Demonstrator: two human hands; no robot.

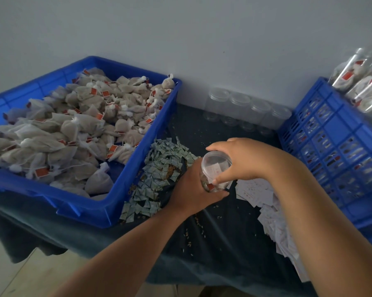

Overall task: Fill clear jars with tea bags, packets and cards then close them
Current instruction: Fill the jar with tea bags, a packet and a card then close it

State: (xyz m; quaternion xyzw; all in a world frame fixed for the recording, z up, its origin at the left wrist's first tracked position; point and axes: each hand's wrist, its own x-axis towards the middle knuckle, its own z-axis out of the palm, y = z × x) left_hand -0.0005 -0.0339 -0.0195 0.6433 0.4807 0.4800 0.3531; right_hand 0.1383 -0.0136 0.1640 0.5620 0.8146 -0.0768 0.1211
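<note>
Nearly finished, we hold the clear jar [210, 185] over the table [223, 236] between packets [162, 168] and cards [255, 190]. The left hand [191, 189] is clamped round its body as a brace, while the right hand [240, 159] curls its fingers on the lid [216, 166], seemingly to close it.

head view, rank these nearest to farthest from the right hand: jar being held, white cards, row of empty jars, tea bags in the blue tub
1. the jar: gripped by the right hand itself, at centre.
2. white cards: just below and right of it.
3. empty jars: in a row at the back.
4. tea bags: far left, in the blue tub.
</note>
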